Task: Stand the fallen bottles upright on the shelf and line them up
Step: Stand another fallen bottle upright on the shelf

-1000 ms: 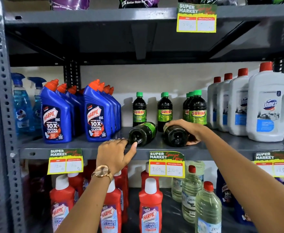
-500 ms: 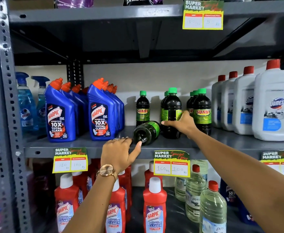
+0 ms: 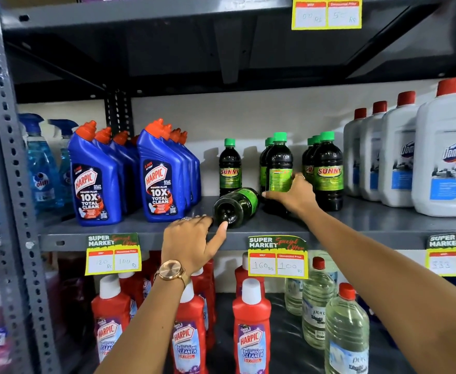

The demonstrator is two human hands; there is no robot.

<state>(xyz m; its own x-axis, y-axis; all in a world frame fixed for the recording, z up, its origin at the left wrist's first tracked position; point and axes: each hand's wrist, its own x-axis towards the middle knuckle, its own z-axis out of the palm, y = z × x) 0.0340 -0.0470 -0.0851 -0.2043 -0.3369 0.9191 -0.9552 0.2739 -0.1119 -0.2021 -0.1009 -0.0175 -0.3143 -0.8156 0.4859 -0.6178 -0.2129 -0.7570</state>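
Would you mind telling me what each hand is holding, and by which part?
Right hand grips the upright dark bottle low on its body. Left hand holds nothing; its thumb touches the fallen bottle.

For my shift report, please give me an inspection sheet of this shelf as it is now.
Surface: grey metal shelf, front edge carries price tags.
Job's things: one fallen bottle lies on its side, base outward; upright bottle stands, label turned away.
Clutter: blue Harpic bottles on the left, white Domex bottles on the right.
Grippers: left hand touches the fallen bottle's base; right hand holds the upright bottle.
Cables: nothing seen.
Surroundings: red cleaner bottles on the shelf below.
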